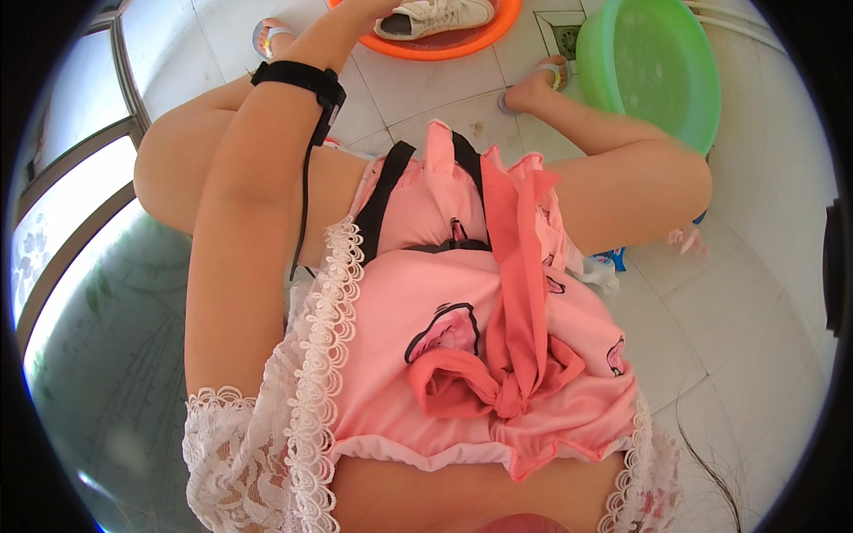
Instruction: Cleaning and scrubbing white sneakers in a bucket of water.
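My left arm reaches forward, with a black strap and small black device (329, 107) around the forearm and a cable trailing from it. My left hand (378, 7) is at the upper edge, by the left rim of an orange basin (433, 55). Most of that hand is cut off, so its fingers and anything in them are hidden. A white lace-up shoe (449, 18) lies in the basin, beside the hand. My right hand does not show.
A large green basin (649, 80) stands at the far right, near a floor drain (566, 35). Beyond my bent right leg lie a blue packet (611, 258) and a white crumpled thing (601, 276). A framed glass panel (75, 235) borders the tiled floor (426, 93) on the left.
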`<state>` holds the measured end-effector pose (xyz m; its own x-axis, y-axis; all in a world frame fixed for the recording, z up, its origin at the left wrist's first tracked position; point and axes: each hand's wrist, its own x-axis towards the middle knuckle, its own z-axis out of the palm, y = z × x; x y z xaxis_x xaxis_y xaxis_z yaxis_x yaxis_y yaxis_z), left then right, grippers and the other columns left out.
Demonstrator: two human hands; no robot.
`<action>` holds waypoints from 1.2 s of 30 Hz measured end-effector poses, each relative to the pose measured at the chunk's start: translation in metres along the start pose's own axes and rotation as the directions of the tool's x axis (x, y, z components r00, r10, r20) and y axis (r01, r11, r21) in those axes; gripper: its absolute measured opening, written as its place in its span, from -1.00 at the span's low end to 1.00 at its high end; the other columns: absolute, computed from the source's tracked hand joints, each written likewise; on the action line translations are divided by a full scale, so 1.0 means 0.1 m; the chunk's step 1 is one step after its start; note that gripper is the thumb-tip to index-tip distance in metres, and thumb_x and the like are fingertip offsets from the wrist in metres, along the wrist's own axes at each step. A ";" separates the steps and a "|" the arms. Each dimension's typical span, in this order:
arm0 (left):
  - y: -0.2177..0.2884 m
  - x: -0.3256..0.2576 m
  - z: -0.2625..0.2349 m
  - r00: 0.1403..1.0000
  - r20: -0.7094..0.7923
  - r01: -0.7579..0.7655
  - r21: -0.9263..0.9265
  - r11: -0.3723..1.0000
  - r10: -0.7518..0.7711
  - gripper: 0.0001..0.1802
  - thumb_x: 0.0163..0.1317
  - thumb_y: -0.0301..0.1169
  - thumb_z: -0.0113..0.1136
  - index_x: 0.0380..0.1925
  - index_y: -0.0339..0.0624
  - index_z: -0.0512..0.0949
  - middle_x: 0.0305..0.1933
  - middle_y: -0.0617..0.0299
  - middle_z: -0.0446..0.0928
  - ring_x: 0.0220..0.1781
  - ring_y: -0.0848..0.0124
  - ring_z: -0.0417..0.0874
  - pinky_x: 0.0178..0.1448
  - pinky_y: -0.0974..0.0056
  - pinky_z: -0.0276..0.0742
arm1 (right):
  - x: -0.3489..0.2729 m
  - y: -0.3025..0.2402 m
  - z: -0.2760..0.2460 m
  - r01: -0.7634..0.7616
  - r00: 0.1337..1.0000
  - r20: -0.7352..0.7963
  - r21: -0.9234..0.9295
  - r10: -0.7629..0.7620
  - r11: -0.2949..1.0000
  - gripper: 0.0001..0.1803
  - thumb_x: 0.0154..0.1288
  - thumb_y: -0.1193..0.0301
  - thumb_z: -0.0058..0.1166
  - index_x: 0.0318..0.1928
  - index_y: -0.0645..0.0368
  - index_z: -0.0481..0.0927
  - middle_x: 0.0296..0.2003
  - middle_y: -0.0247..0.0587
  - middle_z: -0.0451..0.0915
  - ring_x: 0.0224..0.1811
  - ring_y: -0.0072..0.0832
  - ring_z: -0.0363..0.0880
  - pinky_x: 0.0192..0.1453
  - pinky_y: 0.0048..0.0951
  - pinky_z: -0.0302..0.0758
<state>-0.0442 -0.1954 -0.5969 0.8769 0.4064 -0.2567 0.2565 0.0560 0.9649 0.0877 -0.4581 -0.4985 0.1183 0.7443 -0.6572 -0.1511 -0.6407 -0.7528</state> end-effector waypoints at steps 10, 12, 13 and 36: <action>0.10 -0.03 0.19 0.986 -0.046 0.154 -0.140 0.978 -0.162 -0.78 0.09 -0.43 0.05 -0.29 -0.27 0.57 -0.25 0.20 0.53 -0.25 0.36 0.53 -0.22 0.34 0.43 | 0.11 0.12 -0.13 0.020 0.997 -0.074 0.043 -0.017 0.999 -0.67 0.12 0.40 0.09 -0.10 0.26 0.46 -0.17 -0.24 0.53 -0.24 -0.54 0.47 -0.08 -0.49 0.39; 0.10 -0.08 0.07 0.989 -0.057 0.131 -0.079 0.988 -0.136 -0.78 0.09 -0.43 0.05 -0.28 -0.27 0.57 -0.25 0.18 0.53 -0.25 0.36 0.53 -0.20 0.33 0.42 | 0.16 0.12 -0.11 0.022 0.998 -0.067 0.040 -0.019 0.999 -0.68 0.12 0.40 0.09 -0.11 0.26 0.46 -0.18 -0.24 0.53 -0.25 -0.54 0.47 -0.09 -0.49 0.39; 0.11 -0.10 0.06 1.000 0.002 -0.026 0.157 0.987 0.026 -0.77 0.09 -0.42 0.06 -0.27 -0.26 0.57 -0.26 0.18 0.53 -0.25 0.37 0.53 -0.20 0.33 0.42 | 0.14 0.14 -0.10 0.021 0.997 -0.081 0.036 -0.018 0.999 -0.68 0.12 0.40 0.09 -0.11 0.26 0.46 -0.19 -0.24 0.53 -0.25 -0.54 0.47 -0.10 -0.49 0.39; 0.59 -0.34 0.28 0.955 -0.129 0.254 -0.117 0.960 -0.268 -0.69 0.15 -0.30 0.02 -0.11 -0.10 0.54 -0.12 0.28 0.48 -0.06 0.41 0.39 0.03 0.27 0.28 | 0.21 -0.08 -0.07 0.016 0.991 -0.134 0.047 -0.009 0.999 -0.76 0.14 0.40 0.06 -0.19 0.26 0.50 -0.29 -0.23 0.55 -0.33 -0.55 0.51 -0.20 -0.51 0.42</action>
<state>-0.0479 -0.2315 -0.5327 0.7160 0.4906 -0.4966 0.4212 0.2636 0.8678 0.0981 -0.4383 -0.5066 0.2497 0.7183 -0.6494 -0.1957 -0.6193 -0.7604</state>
